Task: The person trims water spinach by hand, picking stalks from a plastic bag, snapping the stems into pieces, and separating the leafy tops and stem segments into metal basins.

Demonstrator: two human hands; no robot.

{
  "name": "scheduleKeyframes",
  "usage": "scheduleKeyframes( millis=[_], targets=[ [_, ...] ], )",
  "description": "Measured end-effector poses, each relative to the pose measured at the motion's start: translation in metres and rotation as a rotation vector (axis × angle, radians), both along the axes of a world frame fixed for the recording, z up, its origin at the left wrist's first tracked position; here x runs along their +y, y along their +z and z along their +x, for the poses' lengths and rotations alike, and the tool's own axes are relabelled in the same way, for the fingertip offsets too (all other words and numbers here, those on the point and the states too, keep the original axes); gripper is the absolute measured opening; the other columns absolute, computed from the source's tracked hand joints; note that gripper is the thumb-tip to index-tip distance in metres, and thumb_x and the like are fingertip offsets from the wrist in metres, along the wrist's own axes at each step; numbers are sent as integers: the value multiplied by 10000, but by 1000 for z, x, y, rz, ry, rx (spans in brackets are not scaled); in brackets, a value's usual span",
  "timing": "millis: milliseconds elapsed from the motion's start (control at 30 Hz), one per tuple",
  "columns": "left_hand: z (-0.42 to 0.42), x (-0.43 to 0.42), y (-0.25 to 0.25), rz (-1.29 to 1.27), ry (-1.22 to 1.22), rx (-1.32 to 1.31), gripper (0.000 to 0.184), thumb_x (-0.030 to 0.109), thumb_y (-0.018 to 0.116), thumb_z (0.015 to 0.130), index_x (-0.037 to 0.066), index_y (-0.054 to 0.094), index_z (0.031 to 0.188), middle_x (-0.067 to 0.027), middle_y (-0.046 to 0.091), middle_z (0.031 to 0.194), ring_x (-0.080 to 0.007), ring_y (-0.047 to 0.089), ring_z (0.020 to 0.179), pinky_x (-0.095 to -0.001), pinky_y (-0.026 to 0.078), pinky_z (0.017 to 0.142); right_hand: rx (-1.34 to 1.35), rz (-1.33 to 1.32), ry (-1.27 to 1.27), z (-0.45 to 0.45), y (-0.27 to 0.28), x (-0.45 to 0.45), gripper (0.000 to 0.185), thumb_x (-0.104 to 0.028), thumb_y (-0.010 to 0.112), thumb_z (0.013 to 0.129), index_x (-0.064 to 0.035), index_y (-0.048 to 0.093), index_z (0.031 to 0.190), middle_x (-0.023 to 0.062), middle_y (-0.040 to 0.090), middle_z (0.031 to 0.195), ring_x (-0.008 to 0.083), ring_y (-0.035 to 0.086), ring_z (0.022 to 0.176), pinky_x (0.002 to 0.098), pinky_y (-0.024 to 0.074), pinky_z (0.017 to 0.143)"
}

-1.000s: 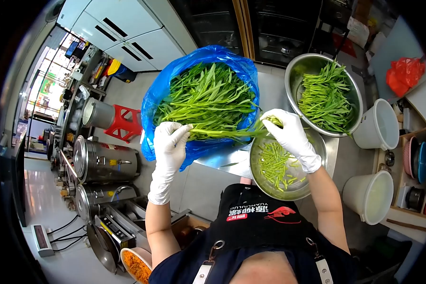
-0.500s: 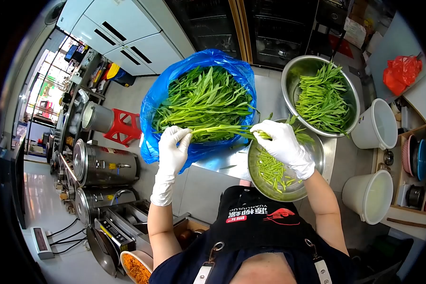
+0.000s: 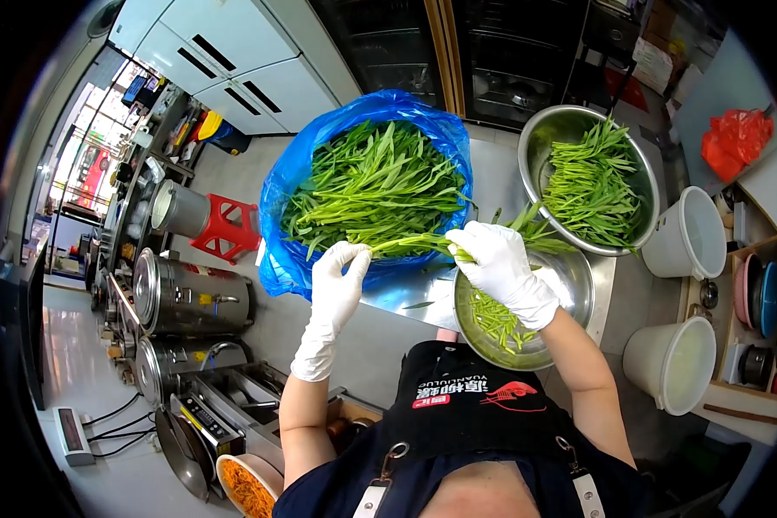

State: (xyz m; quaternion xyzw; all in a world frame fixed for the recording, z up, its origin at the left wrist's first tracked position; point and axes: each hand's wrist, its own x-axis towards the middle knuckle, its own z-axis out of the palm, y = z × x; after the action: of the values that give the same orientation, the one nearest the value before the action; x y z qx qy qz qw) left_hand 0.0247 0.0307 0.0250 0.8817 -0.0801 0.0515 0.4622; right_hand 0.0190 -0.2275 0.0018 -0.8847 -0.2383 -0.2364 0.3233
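Observation:
A few stalks of water spinach [image 3: 410, 245] stretch between my two white-gloved hands. My left hand [image 3: 337, 281] pinches their stem ends between thumb and fingertips, by the front rim of the blue plastic bag [image 3: 276, 207]. Wrapped around the leafier part is my right hand [image 3: 499, 262], above the near metal bowl [image 3: 583, 298]. Short cut stem pieces [image 3: 495, 321] lie in that bowl, partly hidden by my right hand and wrist. The bag holds a big heap of leafy water spinach [image 3: 380, 186]. Leaves stick out past my right hand toward the far bowl.
A larger steel bowl [image 3: 535, 151] with bundled water spinach [image 3: 591, 181] stands at the far right of the metal table [image 3: 496, 173]. White buckets [image 3: 686, 233] are on the right. A red stool [image 3: 227, 229] and steel drums [image 3: 194, 298] stand on the left.
My left hand has shifted slightly right and down, and my right hand slightly left, so they are closer together. Both keep hold of the stalks.

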Motion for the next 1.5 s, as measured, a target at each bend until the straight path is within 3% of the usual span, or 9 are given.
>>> scheduleKeyframes(
  millis=[200, 367, 500, 800, 933, 1133, 1233, 1333, 1500],
  targets=[
    [0, -12, -4, -149, -1, 249, 175, 147, 667, 899, -23, 704, 914, 1, 608, 750, -79, 513, 680, -224, 409, 636, 42, -22, -90, 4, -7, -8, 137, -95, 685, 770, -82, 678, 906, 80, 579, 712, 289, 622, 686, 370, 498, 618],
    [1, -22, -15, -152, -28, 308, 160, 146, 693, 876, -5, 713, 926, -27, 671, 781, -116, 583, 689, -269, 460, 648, 666, 528, -56, 12, -33, -28, 166, -144, 668, 817, -3, 709, 894, 105, 698, 797, 174, 665, 723, 284, 505, 686],
    [1, -37, -34, 193, -104, -23, 138, 121, 719, 823, -1, 714, 887, -111, 654, 773, -244, 617, 744, -320, 482, 705, 913, 898, -97, 14, -34, -38, 112, -106, 662, 825, -14, 708, 868, -27, 582, 662, 26, 449, 565, 191, 333, 517],
    [-2, -55, -32, 445, -76, -707, 243, 33, 737, 730, 78, 662, 956, -53, 570, 777, -262, 537, 735, -376, 402, 661, 596, 1504, -369, 31, -61, -84, 91, -56, 673, 836, -6, 701, 906, 0, 588, 647, 83, 462, 506, 211, 364, 499],
    [-9, -61, -31, 439, -93, -675, 227, 50, 741, 755, 72, 684, 974, -61, 592, 779, -253, 557, 737, -361, 413, 665, 206, 741, -290, 14, 5, -61, 97, -46, 664, 848, -18, 696, 935, 69, 643, 1038, 149, 630, 870, 263, 511, 771],
    [-13, -76, -34, -182, -49, 94, 136, 86, 648, 886, -6, 706, 967, -49, 644, 796, -169, 571, 738, -298, 457, 696, -136, -81, 59, -3, -11, 7, 291, -115, 640, 718, -61, 640, 1004, 80, 642, 963, 236, 631, 827, 344, 524, 689],
    [-13, -68, -42, -505, -32, 492, 190, 124, 616, 929, -24, 705, 1011, 10, 684, 877, -35, 543, 758, -214, 446, 678, -92, -173, 86, -6, -20, 11, 292, -146, 623, 731, -75, 610, 1015, 60, 581, 883, 224, 591, 795, 346, 493, 644],
    [-15, -64, -48, -473, -80, 567, 200, 125, 629, 914, -17, 708, 1031, 15, 671, 866, -48, 538, 747, -213, 432, 672, -3, -224, 78, -14, -19, 7, 281, -210, 659, 744, -93, 618, 996, 57, 598, 858, 227, 611, 793, 341, 504, 653],
    [-27, -90, -29, -673, -99, 553, 272, 215, 659, 894, -17, 706, 1028, 27, 608, 819, -57, 526, 754, -210, 442, 718, 449, 516, 62, -24, -24, -7, 148, -70, 669, 821, -16, 669, 959, 99, 671, 884, 244, 656, 795, 320, 518, 714]
  ],
)
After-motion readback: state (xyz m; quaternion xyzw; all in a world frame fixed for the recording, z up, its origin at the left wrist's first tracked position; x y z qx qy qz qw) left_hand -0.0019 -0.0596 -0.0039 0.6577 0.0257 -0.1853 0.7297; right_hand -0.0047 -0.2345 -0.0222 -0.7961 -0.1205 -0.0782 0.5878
